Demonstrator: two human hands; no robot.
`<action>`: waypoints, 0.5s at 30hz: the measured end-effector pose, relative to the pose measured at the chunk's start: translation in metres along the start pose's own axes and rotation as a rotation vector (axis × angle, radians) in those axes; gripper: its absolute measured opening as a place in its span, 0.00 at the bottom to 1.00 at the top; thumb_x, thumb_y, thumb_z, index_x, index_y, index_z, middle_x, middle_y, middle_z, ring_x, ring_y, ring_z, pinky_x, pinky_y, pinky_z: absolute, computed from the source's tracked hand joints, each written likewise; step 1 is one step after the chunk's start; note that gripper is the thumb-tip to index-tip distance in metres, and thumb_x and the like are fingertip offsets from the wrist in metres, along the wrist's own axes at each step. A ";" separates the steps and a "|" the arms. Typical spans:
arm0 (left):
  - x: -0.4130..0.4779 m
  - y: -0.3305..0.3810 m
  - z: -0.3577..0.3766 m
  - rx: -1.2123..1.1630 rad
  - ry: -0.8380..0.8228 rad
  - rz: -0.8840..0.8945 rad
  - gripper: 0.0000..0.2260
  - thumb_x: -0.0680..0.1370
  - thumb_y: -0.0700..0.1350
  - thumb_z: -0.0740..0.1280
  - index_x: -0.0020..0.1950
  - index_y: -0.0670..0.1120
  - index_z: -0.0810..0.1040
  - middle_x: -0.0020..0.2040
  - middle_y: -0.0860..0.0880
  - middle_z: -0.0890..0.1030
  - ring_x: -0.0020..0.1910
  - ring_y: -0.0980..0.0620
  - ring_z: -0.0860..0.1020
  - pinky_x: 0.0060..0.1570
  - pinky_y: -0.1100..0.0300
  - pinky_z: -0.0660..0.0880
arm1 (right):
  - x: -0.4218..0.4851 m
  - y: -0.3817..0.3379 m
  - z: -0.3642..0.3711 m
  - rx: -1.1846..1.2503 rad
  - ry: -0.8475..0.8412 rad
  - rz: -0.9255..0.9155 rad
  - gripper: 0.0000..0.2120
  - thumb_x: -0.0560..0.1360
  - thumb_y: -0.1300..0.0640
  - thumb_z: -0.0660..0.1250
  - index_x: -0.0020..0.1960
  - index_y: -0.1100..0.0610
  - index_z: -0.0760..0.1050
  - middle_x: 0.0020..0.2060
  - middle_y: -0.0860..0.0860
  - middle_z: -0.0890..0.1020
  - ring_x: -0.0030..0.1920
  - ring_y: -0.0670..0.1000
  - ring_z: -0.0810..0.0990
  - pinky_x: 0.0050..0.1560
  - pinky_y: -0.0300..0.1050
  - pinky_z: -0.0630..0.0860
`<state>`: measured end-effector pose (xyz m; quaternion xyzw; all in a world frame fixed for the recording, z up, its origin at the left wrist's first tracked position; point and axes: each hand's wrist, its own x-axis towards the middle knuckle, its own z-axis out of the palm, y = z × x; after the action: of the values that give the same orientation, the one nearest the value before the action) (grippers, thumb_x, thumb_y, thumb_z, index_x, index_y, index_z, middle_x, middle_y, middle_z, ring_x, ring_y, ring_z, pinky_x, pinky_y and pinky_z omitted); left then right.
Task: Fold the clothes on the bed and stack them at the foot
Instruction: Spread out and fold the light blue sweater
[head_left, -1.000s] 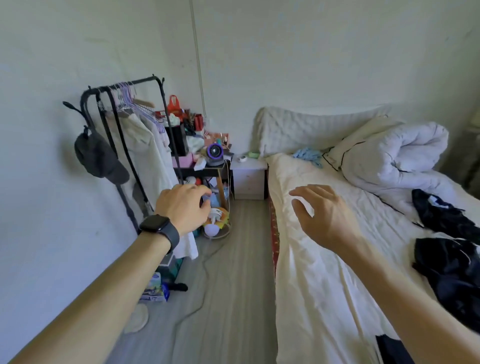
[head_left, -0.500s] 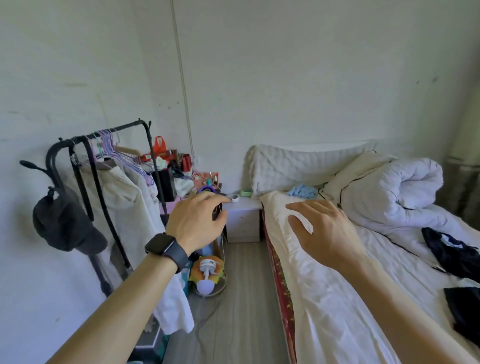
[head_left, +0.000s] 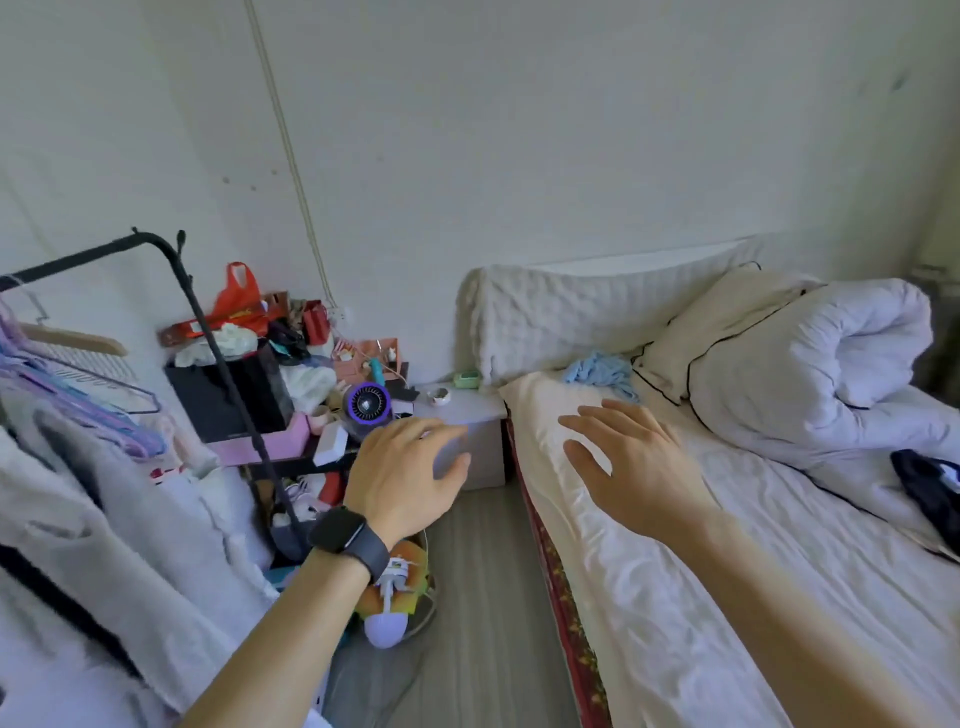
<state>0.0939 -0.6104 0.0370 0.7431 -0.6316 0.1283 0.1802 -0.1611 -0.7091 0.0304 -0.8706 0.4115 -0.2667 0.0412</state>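
bed (head_left: 675, 597) – duvet (head_left: 810, 374) | blue cloth (head_left: 597, 371) | dark garment (head_left: 930, 488)

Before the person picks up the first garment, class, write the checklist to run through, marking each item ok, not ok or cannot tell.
1. Left hand free: ok, holds nothing.
2. Right hand free: ok, fingers spread, holds nothing.
3. Clothes in sight: ok, blue garment beside the pillow, dark garment at the right edge.
4. Garments folded: not ok, both lie crumpled.
5. Foot of bed ready for stacking: cannot tell, out of view.
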 end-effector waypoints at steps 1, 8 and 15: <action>0.014 -0.006 0.020 -0.011 -0.025 0.004 0.18 0.80 0.59 0.63 0.68 0.58 0.78 0.65 0.57 0.79 0.65 0.53 0.75 0.63 0.54 0.71 | 0.012 0.010 0.015 -0.009 -0.018 0.011 0.19 0.84 0.43 0.57 0.74 0.41 0.71 0.72 0.42 0.74 0.78 0.48 0.62 0.74 0.50 0.60; 0.139 -0.061 0.160 0.013 -0.288 0.055 0.20 0.81 0.61 0.58 0.72 0.61 0.72 0.73 0.55 0.72 0.73 0.52 0.68 0.69 0.49 0.66 | 0.112 0.081 0.122 -0.067 -0.162 0.125 0.19 0.85 0.43 0.55 0.74 0.42 0.71 0.74 0.44 0.72 0.79 0.50 0.60 0.78 0.54 0.57; 0.312 -0.093 0.262 -0.101 -0.306 0.193 0.19 0.81 0.60 0.61 0.71 0.59 0.75 0.71 0.56 0.75 0.69 0.51 0.72 0.66 0.53 0.69 | 0.226 0.153 0.182 -0.082 -0.128 0.366 0.19 0.84 0.44 0.57 0.74 0.43 0.73 0.72 0.44 0.75 0.78 0.50 0.63 0.77 0.55 0.60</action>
<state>0.2291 -0.9888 -0.0786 0.6799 -0.7256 -0.0016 0.1058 -0.0595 -1.0039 -0.0726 -0.7972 0.5701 -0.1818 0.0798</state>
